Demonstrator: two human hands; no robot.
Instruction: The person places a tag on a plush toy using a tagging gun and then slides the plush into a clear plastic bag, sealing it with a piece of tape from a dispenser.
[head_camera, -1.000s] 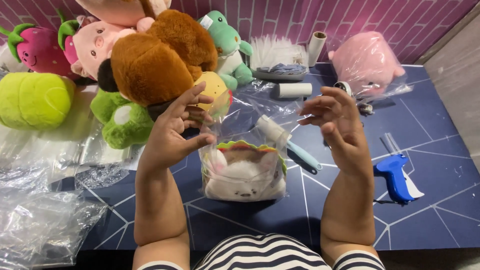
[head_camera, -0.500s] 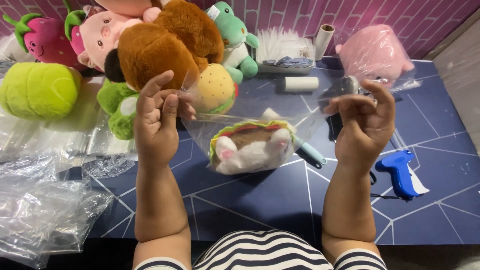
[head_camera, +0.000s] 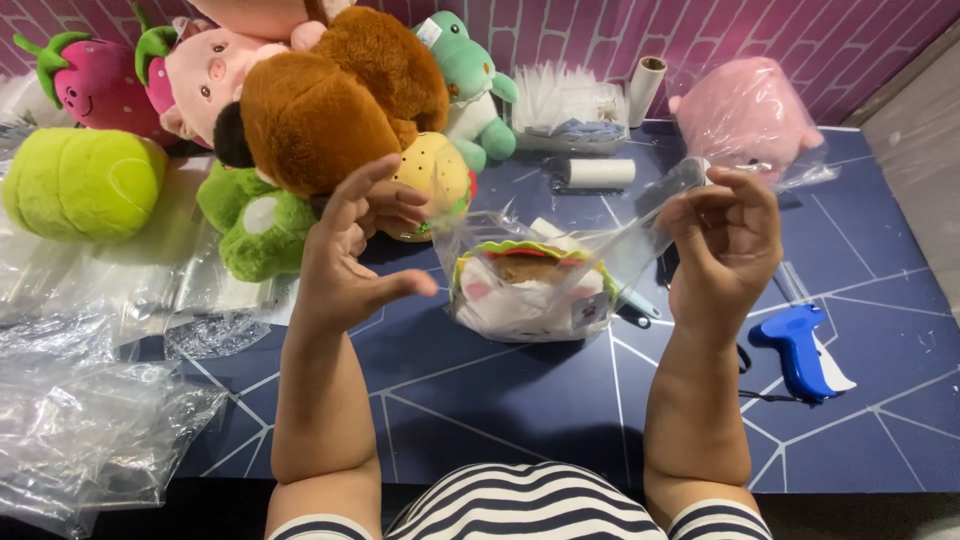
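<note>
A clear plastic bag (head_camera: 610, 250) hangs between my hands just above the blue table (head_camera: 480, 400). Inside it is a burger-shaped plush toy (head_camera: 525, 290) with a white face, a green frill and a brown top. My right hand (head_camera: 725, 245) pinches the bag's upper right corner. My left hand (head_camera: 355, 250) has its curled fingertips at the bag's upper left corner, with the thumb stretched out below. The bag's top edge is pulled taut between the two hands.
Plush toys are piled at the back left: brown bear (head_camera: 320, 110), pink pig (head_camera: 205, 70), green frog (head_camera: 465, 75), strawberry (head_camera: 85, 80), lime cushion (head_camera: 80, 180). A bagged pink plush (head_camera: 745, 115), tape rolls (head_camera: 595, 172), a blue tagging gun (head_camera: 795, 350) and loose plastic bags (head_camera: 90, 400) lie around.
Both hands have risen and spread apart with the bag's corners. The bagged plush has turned over and lifted, and the bag's top edge is now stretched tighter.
</note>
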